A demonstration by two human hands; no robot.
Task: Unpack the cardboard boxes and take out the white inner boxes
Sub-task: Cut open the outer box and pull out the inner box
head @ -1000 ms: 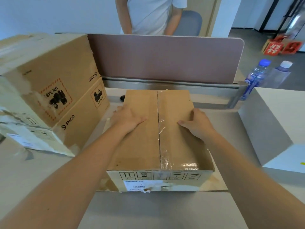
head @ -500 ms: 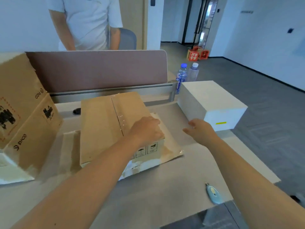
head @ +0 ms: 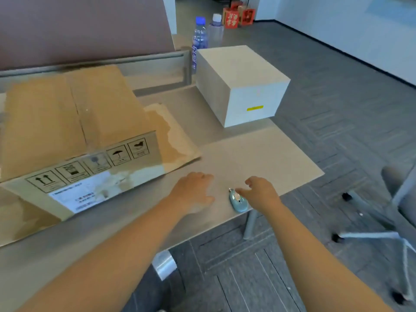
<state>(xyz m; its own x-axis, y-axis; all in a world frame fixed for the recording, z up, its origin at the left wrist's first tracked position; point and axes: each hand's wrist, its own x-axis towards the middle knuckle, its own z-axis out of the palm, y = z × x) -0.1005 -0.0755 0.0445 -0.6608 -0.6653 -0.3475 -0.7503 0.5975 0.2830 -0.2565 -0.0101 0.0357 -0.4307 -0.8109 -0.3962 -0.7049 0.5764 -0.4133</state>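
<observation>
A taped cardboard box [head: 67,118] with handling symbols on its front lies on the desk [head: 258,154], its top flaps closed. A white inner box [head: 243,82] stands to its right near the desk's far right edge. A small light-blue box cutter [head: 238,201] lies near the desk's front edge. My right hand [head: 261,194] reaches over it with relaxed fingers that touch its top. My left hand [head: 193,192] rests flat on the desk just left of the cutter, holding nothing.
Two water bottles [head: 200,37] stand behind the white box, beside a mauve desk divider [head: 90,28]. The desk ends just right of my right hand. An office chair base [head: 382,221] stands on the carpet at the right. Red boxes [head: 238,16] sit on the far floor.
Both hands have come off the cardboard box and moved down to the desk's front edge. My right hand has reached the box cutter. The view has swung right and down.
</observation>
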